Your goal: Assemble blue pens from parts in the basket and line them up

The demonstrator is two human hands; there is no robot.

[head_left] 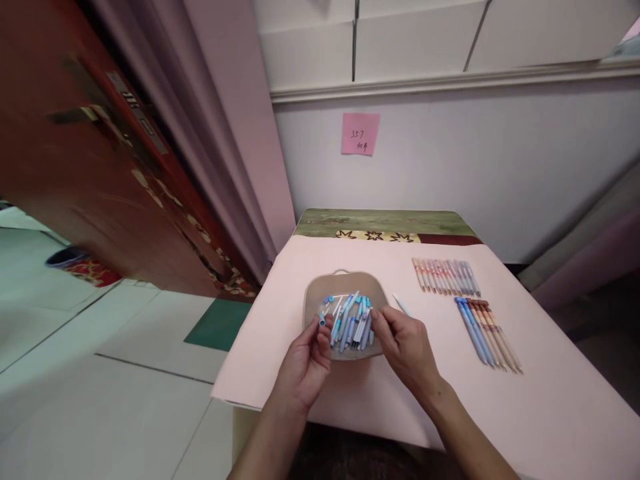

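Note:
Over the near left of a beige plastic basin (313, 289), my left hand (306, 365) pinches a small blue pen part (323, 321), its round open end showing. My right hand (409, 345) is at the basin's right rim with thumb and forefinger closed together; what they hold, if anything, is too small to make out. Loose blue pen barrels (346, 325), thin white refills and small blue pieces lie jumbled in the basin. Just beyond my right hand, a slim light-blue pen part (401, 305) rests on the table.
On the right of the pink-covered table (270, 333) lie a row of pale assembled pens (445, 277) and a nearer row of blue and brown pens (487, 333). A pink note (360, 134) is stuck to the wall behind. A wooden door (125, 153) stands at left.

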